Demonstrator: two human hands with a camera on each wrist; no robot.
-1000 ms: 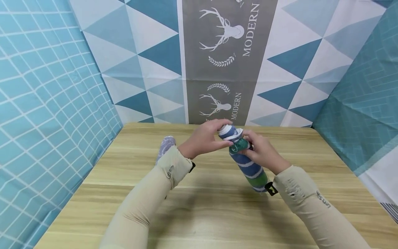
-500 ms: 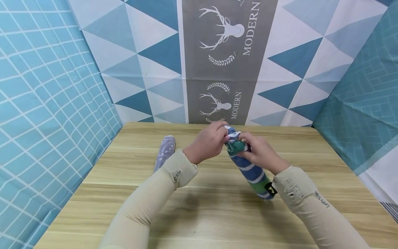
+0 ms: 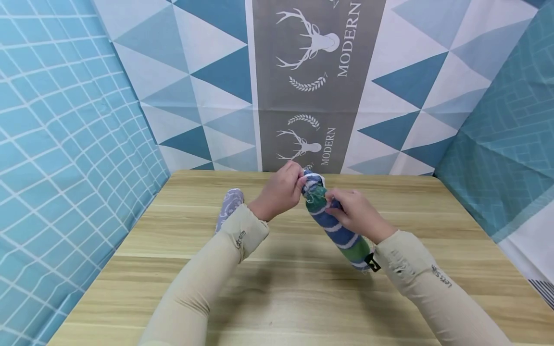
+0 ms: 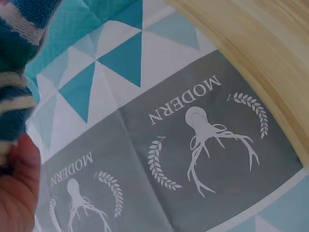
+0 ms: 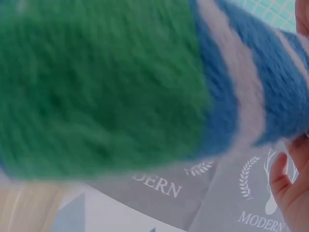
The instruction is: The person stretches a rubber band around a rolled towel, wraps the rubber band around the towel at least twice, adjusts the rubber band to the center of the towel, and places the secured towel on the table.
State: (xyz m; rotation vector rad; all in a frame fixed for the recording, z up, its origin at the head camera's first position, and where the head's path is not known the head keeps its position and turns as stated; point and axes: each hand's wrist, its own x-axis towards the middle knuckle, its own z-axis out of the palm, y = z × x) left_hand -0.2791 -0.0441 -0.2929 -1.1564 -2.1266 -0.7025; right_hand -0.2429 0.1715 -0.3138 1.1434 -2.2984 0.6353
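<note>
A fuzzy sock [image 3: 342,236], striped blue, green and white, slants across in the head view, its upper end bunched and folded over. My left hand [image 3: 281,190] grips that upper end with curled fingers. Just below the fold, on the near right side, my right hand [image 3: 357,214] pinches the fabric with thumb and fingers. The left wrist view catches part of the striped sock [image 4: 17,36] above the left hand [image 4: 21,186]. In the right wrist view the sock's green band [image 5: 101,87] fills much of the picture, with fingers of the right hand [image 5: 299,193] under its far end.
A lavender patterned cloth item [image 3: 229,204] lies on the wooden table [image 3: 277,307] at left, partly behind the left sleeve [image 3: 212,269]. Patterned cloth [image 3: 303,101] hangs along the table's back edge, with blue grid cloth [image 3: 56,144] at left and teal cloth [image 3: 510,134] at right.
My left hand has gone from spread around the sock's end to curled on it. The sock's upper end has shifted left with that hand, and the right hand has moved slightly left.
</note>
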